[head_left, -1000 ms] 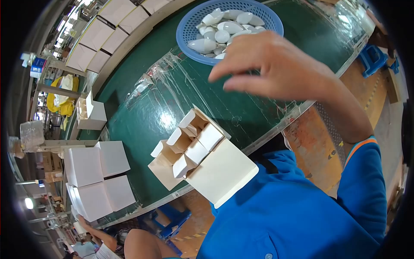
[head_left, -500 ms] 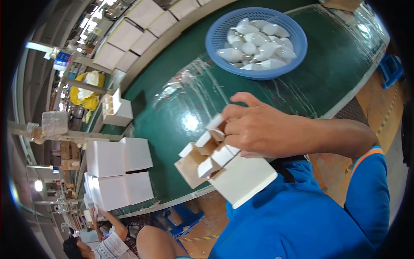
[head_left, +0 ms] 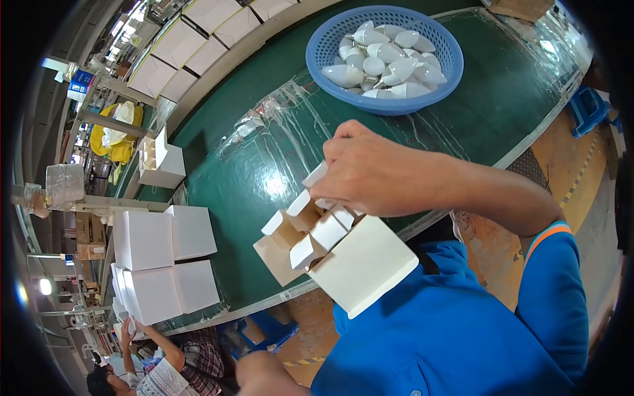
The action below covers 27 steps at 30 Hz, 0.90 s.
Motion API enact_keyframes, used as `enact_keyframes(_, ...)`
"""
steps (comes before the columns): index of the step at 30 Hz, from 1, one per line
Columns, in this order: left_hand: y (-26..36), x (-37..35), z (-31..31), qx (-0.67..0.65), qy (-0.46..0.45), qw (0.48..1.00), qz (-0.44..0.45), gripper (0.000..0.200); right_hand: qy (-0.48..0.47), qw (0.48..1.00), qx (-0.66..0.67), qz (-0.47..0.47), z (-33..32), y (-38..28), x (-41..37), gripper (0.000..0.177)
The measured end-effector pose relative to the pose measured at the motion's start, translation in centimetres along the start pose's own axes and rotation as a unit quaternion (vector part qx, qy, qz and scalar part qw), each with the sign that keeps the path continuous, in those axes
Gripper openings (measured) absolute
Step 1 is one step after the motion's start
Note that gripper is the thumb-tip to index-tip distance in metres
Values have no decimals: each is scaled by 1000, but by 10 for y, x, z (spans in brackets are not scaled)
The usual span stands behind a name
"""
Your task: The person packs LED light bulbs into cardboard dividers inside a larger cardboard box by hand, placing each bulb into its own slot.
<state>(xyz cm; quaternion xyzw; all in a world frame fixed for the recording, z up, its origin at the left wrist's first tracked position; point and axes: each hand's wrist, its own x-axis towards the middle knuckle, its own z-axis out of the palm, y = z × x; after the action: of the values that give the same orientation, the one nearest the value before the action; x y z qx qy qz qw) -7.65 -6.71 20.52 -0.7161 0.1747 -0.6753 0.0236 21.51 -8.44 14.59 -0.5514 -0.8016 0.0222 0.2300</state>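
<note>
A white open carton (head_left: 365,267) is tilted close to the blue shirt at the table's near edge. Inside it stand several small white boxes (head_left: 328,232) with their end flaps up. My right hand (head_left: 363,170) is over the carton's far end, its fingers bent and closed down at one of these small boxes. The fingertips and whatever they may hold are hidden from this side. Part of my left arm (head_left: 263,371) shows at the bottom edge, but my left hand is out of sight. Beyond the carton, a blue plastic basket (head_left: 316,74) holds several white candle-shaped light bulbs (head_left: 389,56).
White closed cartons (head_left: 152,292) are stacked at the left of the green table (head_left: 238,191). Another open carton (head_left: 163,162) stands behind them. More white boxes (head_left: 178,43) line the far side. A co-worker (head_left: 168,369) sits lower left, near a blue stool (head_left: 267,333).
The whole view has shifted slightly, so the basket and stacked cartons sit further left. My right hand has lowered its fingers more closely onto the small boxes, and its raised index finger is now bent.
</note>
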Motion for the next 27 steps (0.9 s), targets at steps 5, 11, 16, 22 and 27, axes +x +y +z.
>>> enact_keyframes(5,-30,-50,74,5,-574,793,-204,44,15,999,41,-11,-2,1,-6,9)
enact_keyframes(11,-41,-66,90,21,-620,753,-221,42,115,992,54,-15,11,-2,-13,9)
enact_keyframes(16,-41,-69,88,-46,-594,748,-292,37,101,988,45,-109,-27,-28,-32,18)
enact_keyframes(22,-53,-51,82,-73,-554,745,-364,29,-23,993,-11,-116,-11,-26,-30,12)
enact_keyframes(27,-52,-44,77,-15,-566,771,-292,25,-34,992,-40,-111,-17,-22,-23,11)
